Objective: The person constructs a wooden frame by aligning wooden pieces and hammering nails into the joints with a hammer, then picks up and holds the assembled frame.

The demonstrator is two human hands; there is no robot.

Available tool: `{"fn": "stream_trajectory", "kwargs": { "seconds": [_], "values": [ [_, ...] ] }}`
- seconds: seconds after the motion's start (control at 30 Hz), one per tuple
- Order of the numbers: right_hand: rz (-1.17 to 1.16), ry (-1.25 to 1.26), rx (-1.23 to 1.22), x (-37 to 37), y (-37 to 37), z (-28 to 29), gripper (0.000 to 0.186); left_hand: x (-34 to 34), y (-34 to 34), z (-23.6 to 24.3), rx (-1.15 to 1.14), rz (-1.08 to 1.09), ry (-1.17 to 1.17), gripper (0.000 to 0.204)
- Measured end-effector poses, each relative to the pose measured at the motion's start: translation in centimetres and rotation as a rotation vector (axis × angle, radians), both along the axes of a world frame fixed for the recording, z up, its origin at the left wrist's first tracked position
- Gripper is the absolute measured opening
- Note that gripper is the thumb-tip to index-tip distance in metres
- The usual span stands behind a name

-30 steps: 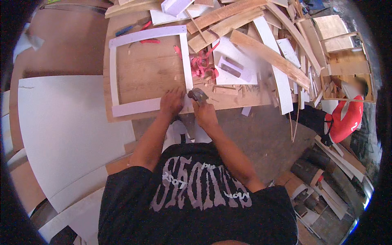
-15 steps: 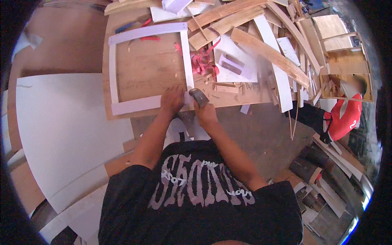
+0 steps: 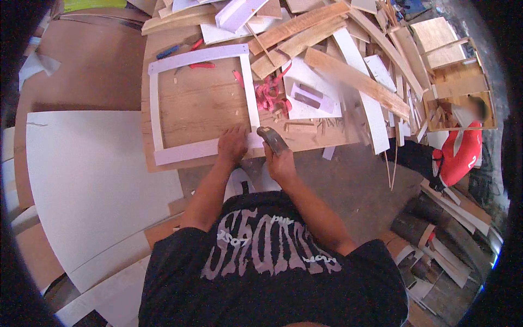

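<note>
A rectangular frame of white-faced wooden strips (image 3: 185, 151) lies flat on the wooden worktable. My left hand (image 3: 233, 146) is closed over its near strip, close to the near right corner, with the fingertips partly hidden. In my right hand (image 3: 280, 165) is a hammer, gripped close to its dark head (image 3: 274, 141), which sits just beside that same corner. Whether a nail stands at the corner is too small to tell. Inside and behind the frame's far side lie red-handled pliers (image 3: 202, 65) and a blue-handled tool (image 3: 168, 52).
Red strapping (image 3: 268, 95) lies tangled right of the frame. Wooden boards (image 3: 357, 82) pile up at the table's far right. A large white panel (image 3: 98, 191) stands at left. A person in a red top (image 3: 460, 158) bends by a wooden cabinet (image 3: 460, 82) at right.
The whole view has shifted slightly, so the table and frame sit a little lower. The hammer head has tilted beside the corner. My left hand keeps its place on the frame.
</note>
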State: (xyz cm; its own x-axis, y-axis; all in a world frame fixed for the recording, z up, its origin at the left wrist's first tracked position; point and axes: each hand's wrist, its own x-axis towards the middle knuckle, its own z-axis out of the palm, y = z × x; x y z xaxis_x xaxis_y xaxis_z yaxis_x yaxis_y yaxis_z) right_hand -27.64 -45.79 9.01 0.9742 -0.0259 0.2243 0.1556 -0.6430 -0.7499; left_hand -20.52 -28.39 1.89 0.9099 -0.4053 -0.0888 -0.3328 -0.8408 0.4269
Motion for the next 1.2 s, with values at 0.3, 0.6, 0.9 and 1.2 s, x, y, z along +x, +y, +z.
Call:
{"fn": "stream_trajectory", "kwargs": {
  "seconds": [0.3,0.6,0.9,1.2],
  "values": [
    [-0.073,0.381,-0.101,-1.2,-3.9,-0.4,0.028,-0.5,-0.4,-0.9,0.007,0.032,-0.122,0.027],
    [-0.314,0.364,-0.112,-1.7,-12.3,1.0,0.033,-2.0,-2.0,0.5,-0.241,0.214,-0.185,0.027],
    [-0.146,0.299,-0.231,1.0,-21.5,-1.1,0.038,-7.2,-8.4,-1.5,-0.033,0.523,-0.343,0.065],
    [0.056,0.195,-0.190,3.7,-28.2,-3.2,0.041,-6.2,-5.3,-6.2,0.060,1.110,-0.519,0.096]
  ]
}}
